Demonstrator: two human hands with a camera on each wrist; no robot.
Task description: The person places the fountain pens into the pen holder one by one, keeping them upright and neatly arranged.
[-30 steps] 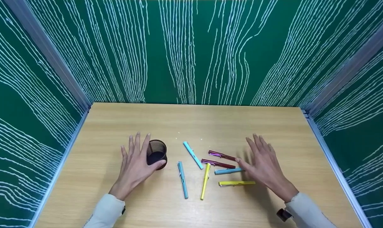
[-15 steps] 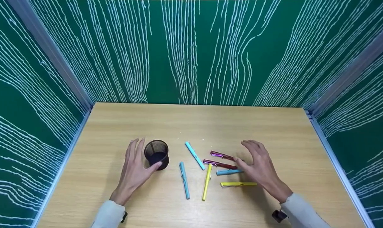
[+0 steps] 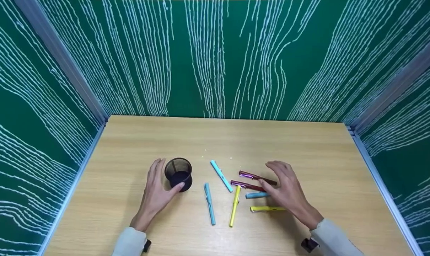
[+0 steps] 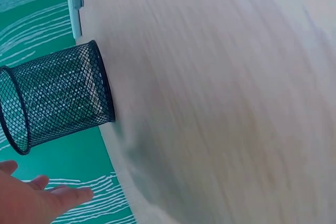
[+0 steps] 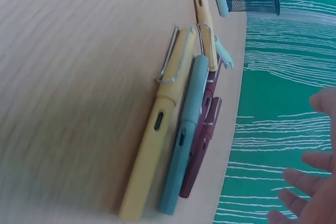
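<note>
At the lower left of the head view, a grey sleeve (image 3: 129, 241) leads to the left hand (image 3: 155, 193), its fingers spread and holding nothing; its thumb overlaps the black mesh cup (image 3: 178, 164), though the left wrist view shows a gap between hand and mesh. The cup stands upright on the wooden table (image 3: 147, 135), left of the frame's centre. To its right, near the middle, lie a blue pen (image 3: 210, 204) pointing down the frame, a light blue pen (image 3: 221, 176) slanting above it, and a yellow pen (image 3: 235, 207) whose top end sits by the lower dark red pen (image 3: 248, 186). Farther right come the upper dark red pen (image 3: 250, 176), a second blue pen (image 3: 256, 195) and a second yellow pen (image 3: 267, 209). Over their right ends, right of centre, hovers the right hand (image 3: 289, 190), fingers loosely curved and grasping nothing; the right wrist view shows it apart from the pens.
</note>
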